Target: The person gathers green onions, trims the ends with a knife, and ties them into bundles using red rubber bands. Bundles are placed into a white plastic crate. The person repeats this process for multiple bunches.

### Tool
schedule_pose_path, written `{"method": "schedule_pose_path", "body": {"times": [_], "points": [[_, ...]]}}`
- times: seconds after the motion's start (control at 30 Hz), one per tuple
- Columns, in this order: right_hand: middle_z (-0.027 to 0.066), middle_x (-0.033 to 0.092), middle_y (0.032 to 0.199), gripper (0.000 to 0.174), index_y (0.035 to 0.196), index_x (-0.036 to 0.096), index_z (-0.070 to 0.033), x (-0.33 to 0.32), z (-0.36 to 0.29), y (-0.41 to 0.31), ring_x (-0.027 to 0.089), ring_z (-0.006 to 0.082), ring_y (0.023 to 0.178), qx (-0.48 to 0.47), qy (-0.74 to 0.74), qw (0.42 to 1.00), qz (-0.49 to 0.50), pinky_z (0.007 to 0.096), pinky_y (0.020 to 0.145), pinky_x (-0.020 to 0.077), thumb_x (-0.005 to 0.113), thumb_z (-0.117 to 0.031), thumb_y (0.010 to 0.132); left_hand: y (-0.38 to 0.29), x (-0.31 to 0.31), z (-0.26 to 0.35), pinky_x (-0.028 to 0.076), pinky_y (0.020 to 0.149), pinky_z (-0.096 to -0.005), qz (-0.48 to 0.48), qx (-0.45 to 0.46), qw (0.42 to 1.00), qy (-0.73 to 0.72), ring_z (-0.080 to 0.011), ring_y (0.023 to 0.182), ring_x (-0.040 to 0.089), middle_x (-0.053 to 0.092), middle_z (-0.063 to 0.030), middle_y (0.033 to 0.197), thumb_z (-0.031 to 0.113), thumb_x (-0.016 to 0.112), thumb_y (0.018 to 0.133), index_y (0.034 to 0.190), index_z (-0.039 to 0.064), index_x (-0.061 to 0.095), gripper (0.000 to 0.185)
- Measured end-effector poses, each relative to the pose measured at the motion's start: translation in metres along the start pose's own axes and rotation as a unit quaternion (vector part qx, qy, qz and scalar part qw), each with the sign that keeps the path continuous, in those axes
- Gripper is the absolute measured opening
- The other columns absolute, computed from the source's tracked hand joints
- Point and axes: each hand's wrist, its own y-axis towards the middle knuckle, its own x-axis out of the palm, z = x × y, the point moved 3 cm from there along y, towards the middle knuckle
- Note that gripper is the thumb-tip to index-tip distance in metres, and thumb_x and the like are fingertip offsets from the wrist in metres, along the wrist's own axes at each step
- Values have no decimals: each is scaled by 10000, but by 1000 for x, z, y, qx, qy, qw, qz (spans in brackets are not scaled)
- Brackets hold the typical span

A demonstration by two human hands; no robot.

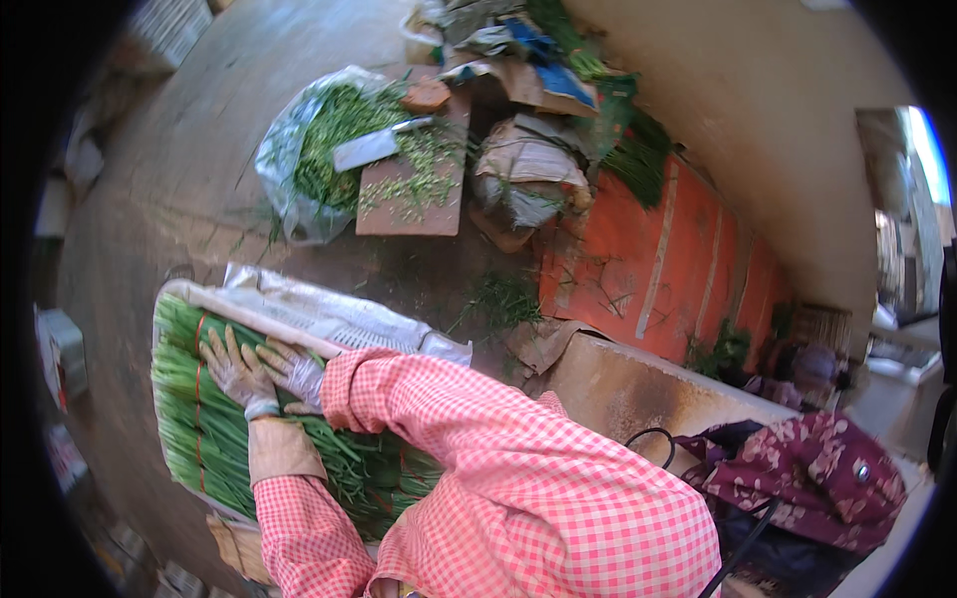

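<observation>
My left hand, in a pale stained glove, lies flat on bundled long green leaves, perhaps chives or spring onions, with its fingers apart. Close beside it on the right, my right hand, gloved too, rests on the same greens with spread fingers. A red band runs across the leaves near their pale ends. The bundles fill a white, round-cornered container, whose lower right part is hidden by my pink checked sleeves.
Beyond the container, a cleaver and chopped greens lie by a board and a plastic bag of greens. A perforated white sheet lines the container's far side. An orange mat and floral fabric are at right.
</observation>
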Motion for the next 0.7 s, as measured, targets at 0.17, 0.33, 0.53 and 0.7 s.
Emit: {"method": "schedule_pose_path", "body": {"times": [0.17, 0.33, 0.53, 0.7], "points": [[205, 415, 1391, 790, 1337, 441, -32, -96, -47, 2, 302, 372, 1360, -37, -41, 996, -63, 535, 1083, 255, 681, -448, 709, 0, 31, -31, 276, 1100, -475, 17, 33, 999, 35, -371, 1362, 307, 359, -69, 1491, 350, 435, 955, 1382, 192, 459, 456], [132, 639, 991, 310, 989, 633, -80, -228, -30, -124, 606, 312, 990, 132, -56, 988, 58, 434, 874, 477, 661, -265, 741, -5, 21, 13, 193, 1126, -506, -112, -41, 988, 95, -324, 1439, 141, 178, 40, 1574, 559, 315, 955, 1469, 256, 335, 597], [208, 625, 1103, 502, 1218, 564, -25, -314, 42, -391, 590, 370, 1056, 489, -103, 829, -250, 474, 899, 468, 555, -375, 857, -120, -74, 174, 206, 1085, -612, -258, -23, 966, -3, -333, 1457, 46, 207, -34, 1559, 379, 480, 914, 1417, 83, 396, 589], [202, 625, 1158, 467, 1166, 637, -74, -378, 91, -545, 568, 357, 1123, 642, -100, 715, -256, 430, 955, 443, 526, -412, 865, -200, -82, 195, 204, 1108, -550, -305, 27, 952, 12, -411, 1422, 109, 114, -114, 1572, 312, 555, 852, 1483, 34, 189, 781]]}}
